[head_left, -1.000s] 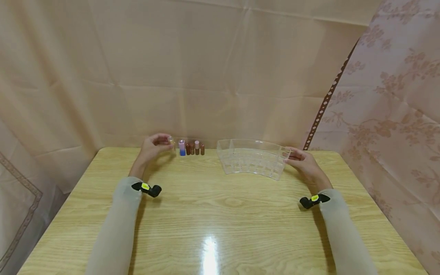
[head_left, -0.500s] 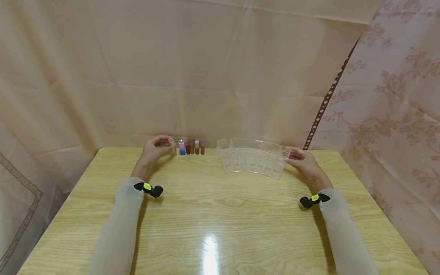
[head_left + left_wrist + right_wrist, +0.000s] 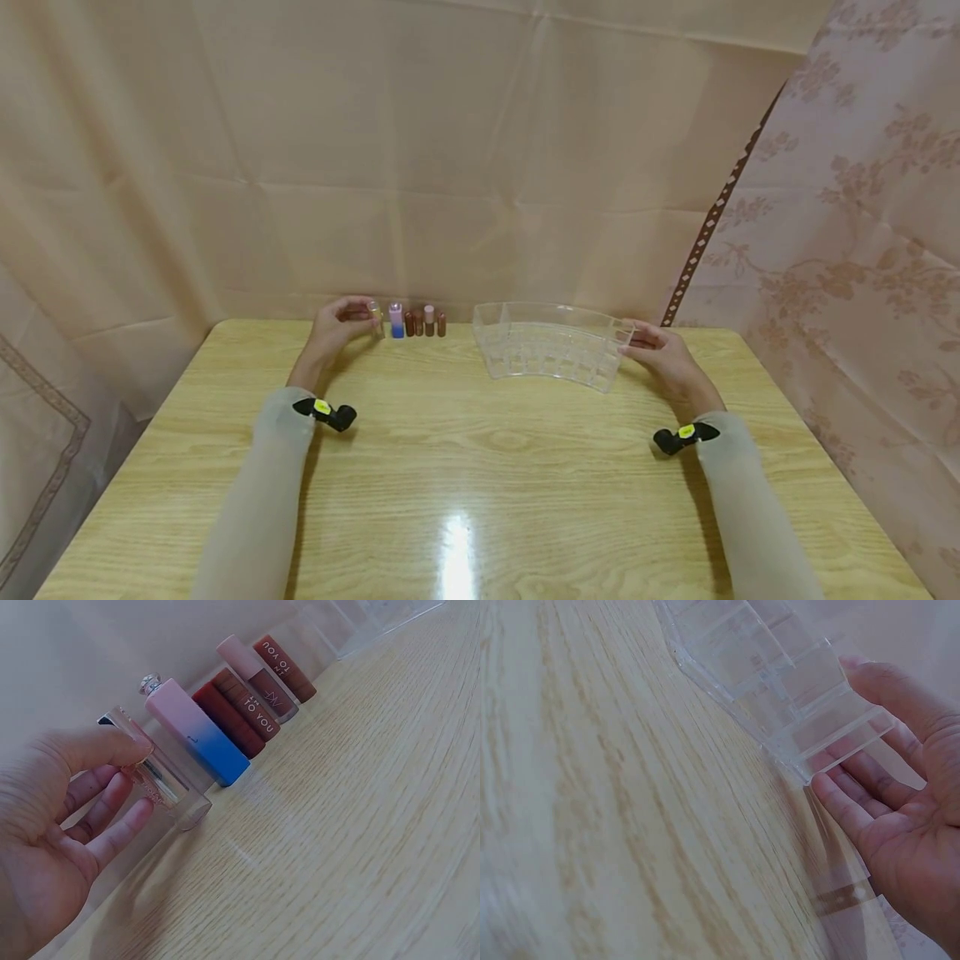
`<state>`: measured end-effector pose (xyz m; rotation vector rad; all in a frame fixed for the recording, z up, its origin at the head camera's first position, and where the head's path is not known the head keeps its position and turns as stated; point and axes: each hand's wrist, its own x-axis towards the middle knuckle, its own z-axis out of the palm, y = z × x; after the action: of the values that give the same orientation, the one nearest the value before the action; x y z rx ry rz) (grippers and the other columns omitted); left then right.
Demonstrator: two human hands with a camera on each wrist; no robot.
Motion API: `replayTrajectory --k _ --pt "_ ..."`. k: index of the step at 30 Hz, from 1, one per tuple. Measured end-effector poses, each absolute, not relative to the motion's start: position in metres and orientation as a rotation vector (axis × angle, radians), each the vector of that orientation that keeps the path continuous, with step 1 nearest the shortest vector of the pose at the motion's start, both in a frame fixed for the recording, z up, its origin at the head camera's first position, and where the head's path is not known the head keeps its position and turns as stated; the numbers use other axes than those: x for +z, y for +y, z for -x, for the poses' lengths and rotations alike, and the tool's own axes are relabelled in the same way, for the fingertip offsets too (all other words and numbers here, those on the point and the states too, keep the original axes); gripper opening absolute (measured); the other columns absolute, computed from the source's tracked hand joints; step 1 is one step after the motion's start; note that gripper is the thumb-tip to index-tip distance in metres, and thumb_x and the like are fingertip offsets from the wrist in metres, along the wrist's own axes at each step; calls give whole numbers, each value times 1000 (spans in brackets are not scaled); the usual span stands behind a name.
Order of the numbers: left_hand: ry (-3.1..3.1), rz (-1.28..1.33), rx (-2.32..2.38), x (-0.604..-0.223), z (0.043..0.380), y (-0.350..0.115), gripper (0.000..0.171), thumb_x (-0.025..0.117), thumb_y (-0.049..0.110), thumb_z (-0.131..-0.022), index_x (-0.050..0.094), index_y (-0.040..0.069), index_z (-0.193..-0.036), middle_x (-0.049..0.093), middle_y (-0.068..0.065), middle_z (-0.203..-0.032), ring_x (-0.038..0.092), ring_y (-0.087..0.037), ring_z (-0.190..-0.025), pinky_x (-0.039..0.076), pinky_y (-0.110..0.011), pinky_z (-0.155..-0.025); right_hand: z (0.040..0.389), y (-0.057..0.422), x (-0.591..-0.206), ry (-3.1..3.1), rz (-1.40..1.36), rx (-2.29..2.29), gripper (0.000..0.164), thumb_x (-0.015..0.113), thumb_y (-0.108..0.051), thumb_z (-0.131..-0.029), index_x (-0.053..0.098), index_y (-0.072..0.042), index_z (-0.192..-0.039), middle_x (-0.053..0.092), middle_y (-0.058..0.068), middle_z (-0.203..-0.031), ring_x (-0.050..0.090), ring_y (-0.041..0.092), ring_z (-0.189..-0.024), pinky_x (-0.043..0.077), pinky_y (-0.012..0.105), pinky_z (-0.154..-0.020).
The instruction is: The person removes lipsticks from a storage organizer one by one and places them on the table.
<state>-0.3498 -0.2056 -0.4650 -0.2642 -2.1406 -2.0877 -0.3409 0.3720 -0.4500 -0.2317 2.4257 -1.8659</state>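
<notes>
My left hand point(image 3: 333, 325) pinches a clear and gold lip gloss tube point(image 3: 169, 787) between thumb and fingers, its base down at the table. Right beside that tube stands a pink-to-blue lipstick point(image 3: 199, 731) with a jewel-like knob on top. Farther along the row are a dark red tube point(image 3: 229, 724), a brown tube point(image 3: 249, 706), a pink-capped lip gloss point(image 3: 262, 684) and another brown tube point(image 3: 286, 669). On the other side, my right hand point(image 3: 667, 358) grips the right end of a curved clear plastic organizer point(image 3: 558, 315), thumb at the upper edge and fingers beneath and behind.
The wood-grain table point(image 3: 480, 450) carries everything, with the row and organizer close to its back edge. A beige curtain point(image 3: 450, 167) hangs right behind. At the right is a pink floral cloth point(image 3: 862, 250). A gap separates the tube row from the organizer.
My left hand has shifted slightly right and lower with the lip gloss tube, closer to the pink-to-blue lipstick. The right hand and the organizer stay in place.
</notes>
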Motion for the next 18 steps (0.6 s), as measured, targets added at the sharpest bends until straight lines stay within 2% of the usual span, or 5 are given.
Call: replayTrajectory --k 10,15,18 --pt "-2152 261 -2061 -469 351 -206 42 72 -13 -85 57 -16 -124 67 13 -93 64 -2 -88 56 -12 -81 343 374 -453 2391 222 -1889 66 76 -8 -91 45 4 -148 67 2 -121 65 1 -102 56 14 -88" --pt "-2161 248 -2082 -469 349 -205 48 71 -13 -86 53 -18 -130 66 14 -94 64 -2 -89 56 -12 -82 341 375 -452 2417 226 -1849 66 75 -10 -93 44 3 -149 66 3 -123 64 0 -103 55 13 -88" --pt "-2176 238 -2088 -470 348 -205 51 71 -13 -87 51 -17 -134 65 14 -96 63 -2 -90 56 -12 -82 340 374 -452 2421 228 -1834 66 74 -10 -93 44 3 -149 67 -1 -123 64 0 -104 55 13 -89"
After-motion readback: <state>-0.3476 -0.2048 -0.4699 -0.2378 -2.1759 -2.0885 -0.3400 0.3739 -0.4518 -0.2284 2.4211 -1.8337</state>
